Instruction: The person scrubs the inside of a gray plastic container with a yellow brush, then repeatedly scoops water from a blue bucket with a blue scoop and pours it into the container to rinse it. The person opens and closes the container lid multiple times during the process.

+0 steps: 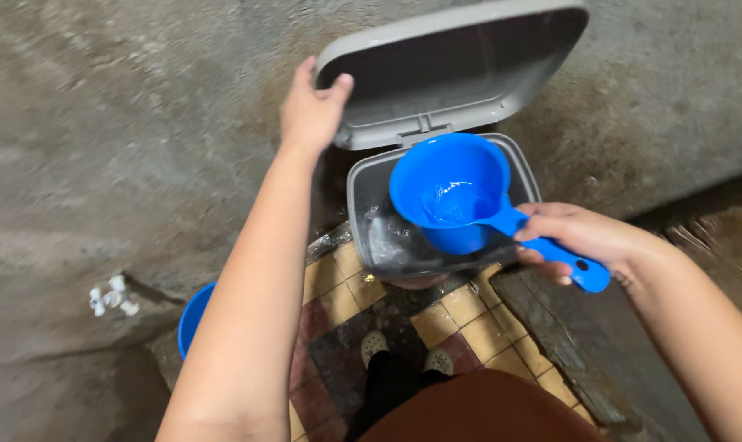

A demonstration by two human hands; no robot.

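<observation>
Head view, near to far, all placed off the grey bin (371,192). Nearest the viewer: the person's own feet on patterned floor tiles (461,307), just this side of the bin. A blue basin (192,315) peeks out well left of the bin, mostly behind the left forearm. Right hand (571,237), at the bin's right rim, is clamped around the handle of a blue plastic dipper (453,192). The dipper's long axis runs from that hand up-left, so the scoop sits over the bin's open mouth, tilted, with some water showing inside. The bin interior looks wet. Left hand (309,110), at the bin's far-left side, has fingers curled over the edge of the hinged grey lid (461,69), holding it raised. Hands well apart; the right is the nearer to the dipper. Rough concrete wall (101,123) lies beyond.
</observation>
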